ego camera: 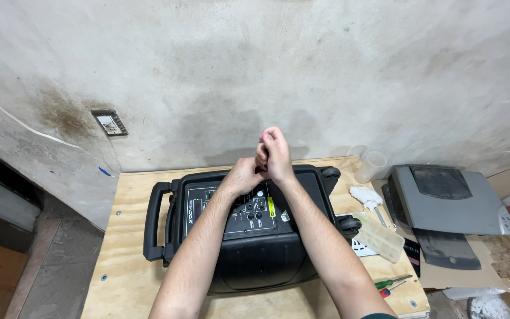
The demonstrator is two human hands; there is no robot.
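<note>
Both hands met above a black speaker (pixel 249 236) lying mid-bench. The left hand (pixel 244 175) and right hand (pixel 275 155) were closed together; anything held was hidden. Judged mid-adjustment, needing fine fingertip control.

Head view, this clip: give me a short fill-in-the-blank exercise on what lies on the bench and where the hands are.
1. The black speaker lies on a ______ bench top.
2. Both hands, the left hand and the right hand, are held together ______ the speaker.
3. The speaker's carry handle points toward the ______ edge of the picture.
4. The two screwdrivers lie to the ______ of the speaker.

Missing words: plywood; above; left; right
</note>
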